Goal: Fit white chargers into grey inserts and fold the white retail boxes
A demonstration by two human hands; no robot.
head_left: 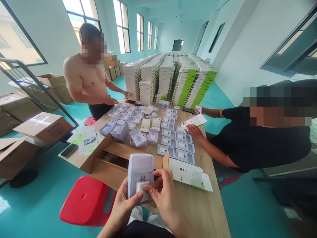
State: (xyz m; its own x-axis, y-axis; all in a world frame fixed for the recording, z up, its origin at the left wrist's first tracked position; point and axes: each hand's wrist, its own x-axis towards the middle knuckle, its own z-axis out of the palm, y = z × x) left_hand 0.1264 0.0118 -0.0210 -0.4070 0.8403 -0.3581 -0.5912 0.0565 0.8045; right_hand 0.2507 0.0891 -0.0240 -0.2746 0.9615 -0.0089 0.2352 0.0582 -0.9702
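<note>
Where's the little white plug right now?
Low in the head view, just left of centre: the plug is at the lower part of the tray in the left hand, with the thumb of the right hand on it.

L hand (125, 201) cupped, R hand (162, 188) curled, nr L.

Bright daylight from left-hand windows (122, 26), stretched, distorted edges.

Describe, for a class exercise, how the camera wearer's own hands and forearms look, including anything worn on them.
The left hand and right hand are bare: no gloves, rings, watch or bracelet shows. No sleeves cover the visible forearms. Dark clothing shows between them.
</note>
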